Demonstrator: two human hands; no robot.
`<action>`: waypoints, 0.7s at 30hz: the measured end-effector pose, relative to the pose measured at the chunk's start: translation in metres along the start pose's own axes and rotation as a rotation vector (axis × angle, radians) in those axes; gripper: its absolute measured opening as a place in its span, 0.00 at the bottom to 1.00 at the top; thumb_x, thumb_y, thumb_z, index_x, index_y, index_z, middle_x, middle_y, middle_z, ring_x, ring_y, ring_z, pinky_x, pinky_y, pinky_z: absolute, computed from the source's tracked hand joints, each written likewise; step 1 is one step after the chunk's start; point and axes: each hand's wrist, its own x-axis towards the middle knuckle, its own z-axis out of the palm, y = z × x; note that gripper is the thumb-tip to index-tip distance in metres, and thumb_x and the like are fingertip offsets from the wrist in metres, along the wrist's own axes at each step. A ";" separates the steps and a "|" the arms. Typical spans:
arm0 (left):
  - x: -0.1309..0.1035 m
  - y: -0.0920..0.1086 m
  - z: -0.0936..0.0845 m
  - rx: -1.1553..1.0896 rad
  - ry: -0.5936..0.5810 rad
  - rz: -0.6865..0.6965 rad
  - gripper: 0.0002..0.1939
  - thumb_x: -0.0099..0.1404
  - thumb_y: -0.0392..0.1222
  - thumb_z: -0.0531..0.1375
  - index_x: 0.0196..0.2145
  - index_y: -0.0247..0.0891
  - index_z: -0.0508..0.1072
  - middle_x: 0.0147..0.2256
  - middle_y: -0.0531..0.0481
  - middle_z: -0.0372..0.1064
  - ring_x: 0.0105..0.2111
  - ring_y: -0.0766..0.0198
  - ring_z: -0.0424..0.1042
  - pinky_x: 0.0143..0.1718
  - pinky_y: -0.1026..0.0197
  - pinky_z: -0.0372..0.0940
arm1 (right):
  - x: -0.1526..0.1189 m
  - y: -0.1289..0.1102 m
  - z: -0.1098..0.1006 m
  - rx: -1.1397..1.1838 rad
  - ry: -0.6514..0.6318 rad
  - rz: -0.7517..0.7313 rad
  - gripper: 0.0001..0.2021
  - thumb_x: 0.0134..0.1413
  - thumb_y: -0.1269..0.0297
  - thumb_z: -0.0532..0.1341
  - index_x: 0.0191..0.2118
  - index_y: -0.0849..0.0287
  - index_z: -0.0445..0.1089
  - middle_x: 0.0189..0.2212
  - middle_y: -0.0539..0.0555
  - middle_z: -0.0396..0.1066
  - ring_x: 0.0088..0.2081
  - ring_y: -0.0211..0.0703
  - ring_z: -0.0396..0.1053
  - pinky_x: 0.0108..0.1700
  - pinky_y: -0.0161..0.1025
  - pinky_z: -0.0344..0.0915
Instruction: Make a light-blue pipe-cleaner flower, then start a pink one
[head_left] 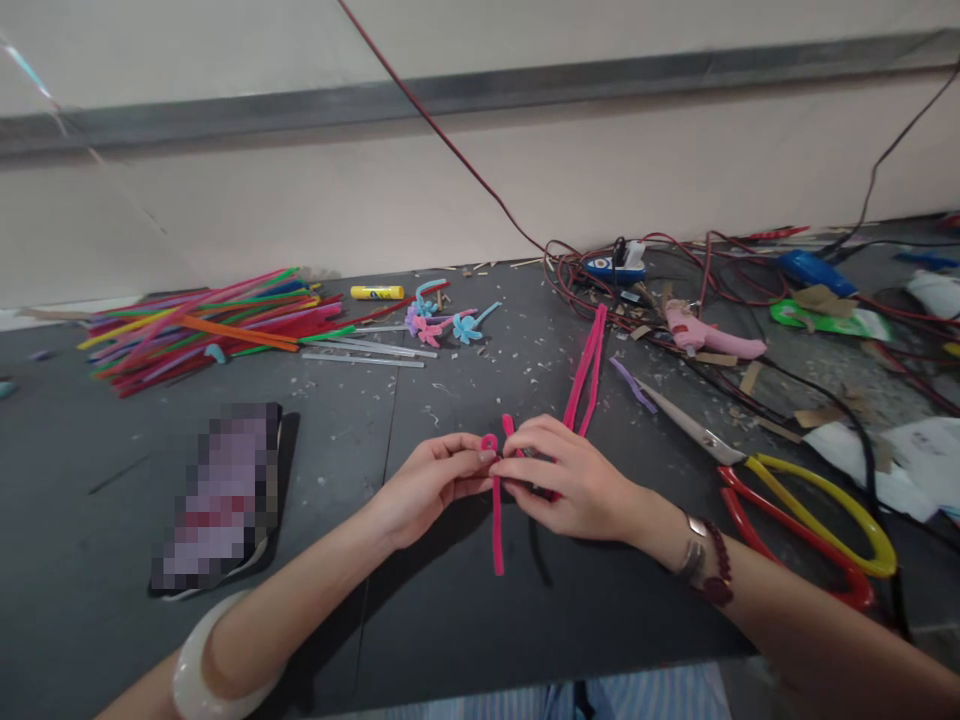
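Between my two hands is a bright pink pipe cleaner (pixel 497 530), with a small loop at its top and a straight tail hanging down. My left hand (pixel 435 475) pinches it by the loop. Fingers of my right hand (pixel 570 475) close on the same pipe cleaner from the other side; a short pink end pokes up beside them. Behind my right hand, a folded pink pipe cleaner (pixel 586 370) extends away across the table; whether the hand holds it is hidden. Finished-looking pipe cleaner flowers (pixel 466 327) in blue, pink and purple lie farther back.
A pile of coloured pipe cleaners (pixel 217 325) and a yellow glue stick (pixel 377 293) lie at back left. A pixelated dark-edged object (pixel 221 495) is at left. Large scissors (pixel 739 460), a pink glue gun (pixel 709 335), a power strip (pixel 616 265) and tangled cords occupy the right.
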 end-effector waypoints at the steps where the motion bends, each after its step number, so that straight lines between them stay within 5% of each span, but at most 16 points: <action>1: 0.000 0.000 0.000 -0.018 -0.009 0.000 0.04 0.52 0.35 0.61 0.28 0.33 0.71 0.25 0.54 0.67 0.27 0.73 0.67 0.34 0.68 0.64 | -0.001 0.000 0.000 -0.038 -0.022 -0.054 0.08 0.51 0.72 0.55 0.38 0.60 0.68 0.35 0.56 0.66 0.39 0.41 0.61 0.43 0.41 0.63; 16: -0.002 -0.007 0.002 0.098 0.015 0.102 0.08 0.51 0.37 0.62 0.31 0.34 0.70 0.27 0.51 0.71 0.28 0.69 0.70 0.35 0.63 0.65 | -0.002 -0.002 0.005 -0.168 -0.061 -0.174 0.06 0.52 0.73 0.54 0.32 0.62 0.68 0.33 0.56 0.67 0.39 0.42 0.62 0.41 0.40 0.65; 21: -0.002 -0.007 0.003 0.095 0.002 0.117 0.07 0.51 0.36 0.62 0.31 0.34 0.71 0.26 0.52 0.71 0.27 0.69 0.70 0.37 0.62 0.65 | -0.001 -0.003 0.011 0.074 0.104 0.044 0.04 0.51 0.72 0.56 0.33 0.59 0.66 0.34 0.54 0.66 0.38 0.40 0.63 0.42 0.41 0.64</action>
